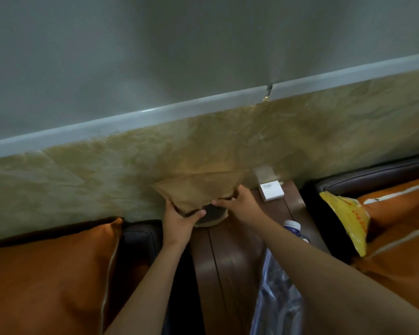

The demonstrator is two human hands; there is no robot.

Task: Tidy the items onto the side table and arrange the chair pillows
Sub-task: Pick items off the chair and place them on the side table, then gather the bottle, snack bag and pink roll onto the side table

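A water bottle (292, 228) lay near on the side table (230, 257). Beyond it, the left hand (179, 218) and right hand (240, 201) curled their fingers round the near edge of a paper bag (198, 189). Its length ran left-right over the table's far end, with a charger (271, 191) just to its right.

Background. A grey-green upper wall (155, 56) is divided from an ochre, marbled lower wall (312, 131) by a pale horizontal moulding (191, 107), which is interrupted by a small gap at a vertical seam. A dark wooden side table (230, 259) is set against the wall between two dark leather armchairs, left (140, 238) and right (373, 181). Dim, even light is seen throughout.
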